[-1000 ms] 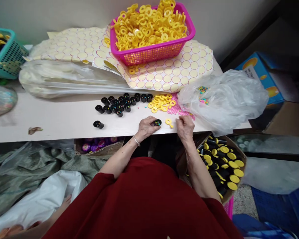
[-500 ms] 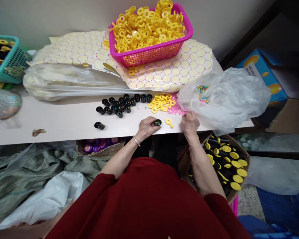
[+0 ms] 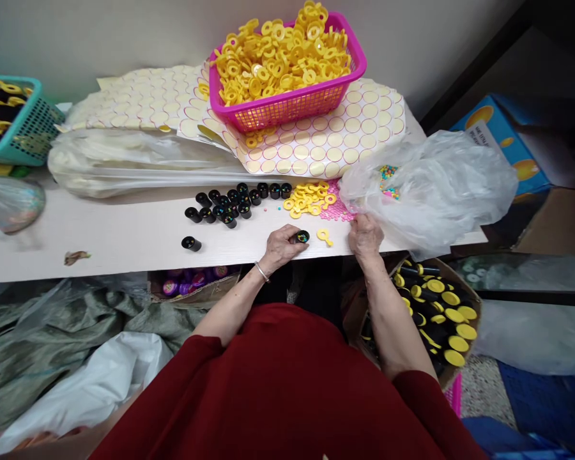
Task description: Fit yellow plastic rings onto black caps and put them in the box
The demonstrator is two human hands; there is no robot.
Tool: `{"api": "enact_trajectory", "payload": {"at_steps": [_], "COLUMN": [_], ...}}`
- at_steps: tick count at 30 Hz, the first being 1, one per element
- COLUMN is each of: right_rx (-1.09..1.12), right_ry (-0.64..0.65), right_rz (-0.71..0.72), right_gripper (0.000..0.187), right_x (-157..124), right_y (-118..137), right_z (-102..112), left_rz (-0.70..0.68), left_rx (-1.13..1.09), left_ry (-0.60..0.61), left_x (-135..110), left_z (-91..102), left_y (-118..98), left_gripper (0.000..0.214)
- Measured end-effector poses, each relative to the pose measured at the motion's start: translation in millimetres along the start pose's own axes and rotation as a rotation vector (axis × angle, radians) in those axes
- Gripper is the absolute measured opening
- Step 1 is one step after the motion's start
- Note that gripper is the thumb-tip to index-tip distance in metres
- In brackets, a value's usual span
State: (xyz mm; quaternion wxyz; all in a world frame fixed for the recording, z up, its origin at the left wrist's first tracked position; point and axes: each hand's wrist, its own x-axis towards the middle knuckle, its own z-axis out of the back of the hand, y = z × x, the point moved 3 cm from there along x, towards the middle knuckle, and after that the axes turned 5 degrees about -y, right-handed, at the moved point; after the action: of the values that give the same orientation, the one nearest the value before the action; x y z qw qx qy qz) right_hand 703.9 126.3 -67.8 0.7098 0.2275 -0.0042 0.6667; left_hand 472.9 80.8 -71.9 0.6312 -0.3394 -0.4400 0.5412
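My left hand [image 3: 283,245] is wrapped round a small black tube [image 3: 302,237], its open end up, with coloured beads inside. Just right of the tube a yellow ring piece with a short tab [image 3: 324,237] lies on the table. My right hand [image 3: 365,236] is closed at the near edge of a heap of pink beads [image 3: 336,207]; its fingertips are hidden, so what it pinches cannot be seen. Beyond my left hand lies a pile of yellow ring pieces [image 3: 308,199]. Several black tubes [image 3: 227,206] stand grouped to its left, and a lone black tube [image 3: 190,243] sits nearer the front edge.
A pink basket [image 3: 287,118] heaped with yellow ring pieces stands on sticker sheets [image 3: 378,115] at the back. A clear plastic bag [image 3: 441,191] with coloured beads lies at right. Below the table is a carton [image 3: 476,313] of black tubes with yellow caps. A teal basket [image 3: 33,137] is far left.
The view has shifted very slightly. Both hands stay in about the same places, the left still round the black tube and the right still closed by the pink beads.
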Motion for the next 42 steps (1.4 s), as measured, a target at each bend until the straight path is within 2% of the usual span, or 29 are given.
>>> {"api": "enact_trajectory", "payload": {"at_steps": [5, 11, 14, 17, 21, 25, 27, 30, 33, 36, 39, 42], "right_rx": [-0.01, 0.102, 0.137, 0.218, 0.337, 0.256, 0.227, 0.354, 0.438, 0.309, 0.183, 0.156], "right_ry": [0.016, 0.313, 0.296, 0.232, 0.164, 0.106, 0.072, 0.025, 0.064, 0.129, 0.157, 0.159], "right_rz": [-0.011, -0.182, -0.288, -0.307, -0.197, -0.071, -0.042, 0.073, 0.234, 0.311, 0.369, 0.403], "right_gripper": [0.029, 0.02, 0.017, 0.018, 0.022, 0.016, 0.014, 0.013, 0.014, 0.018, 0.02, 0.02], "right_x": [-3, -6, -2, 0, -5, -17, -23, -30, -36, -39, -41, -42], "right_y": [4, 8, 5, -1, -5, 1, 10, 35, 66, 85, 90, 87], "right_z": [5, 11, 12, 10, 7, 9, 13, 20, 21, 13, 4, -2], "left_rz": [-0.029, -0.036, -0.014, -0.012, -0.03, -0.029, -0.038, -0.074, -0.092, -0.092, -0.099, -0.1], "left_rx": [0.006, 0.005, -0.002, -0.003, 0.009, 0.005, 0.01, 0.057, 0.09, 0.09, 0.087, 0.091], "left_ry": [-0.014, -0.007, -0.003, 0.013, 0.015, 0.005, 0.001, -0.001, -0.012, -0.023, -0.021, -0.02], "left_x": [0, 0, -1, -1, -1, -1, -1, -2, -2, -2, -2, -2], "left_z": [0.1, -0.1, -0.9, -1.6, -1.4, -1.1, -1.0, -1.0, -0.8, -0.4, -0.2, -0.1], "left_y": [-1, -3, -1, 0, -2, -2, -2, -4, -6, -9, -10, -9], "left_gripper": [0.021, 0.02, 0.021, 0.02, 0.019, 0.02, 0.02, 0.018, 0.015, 0.014, 0.012, 0.011]}}
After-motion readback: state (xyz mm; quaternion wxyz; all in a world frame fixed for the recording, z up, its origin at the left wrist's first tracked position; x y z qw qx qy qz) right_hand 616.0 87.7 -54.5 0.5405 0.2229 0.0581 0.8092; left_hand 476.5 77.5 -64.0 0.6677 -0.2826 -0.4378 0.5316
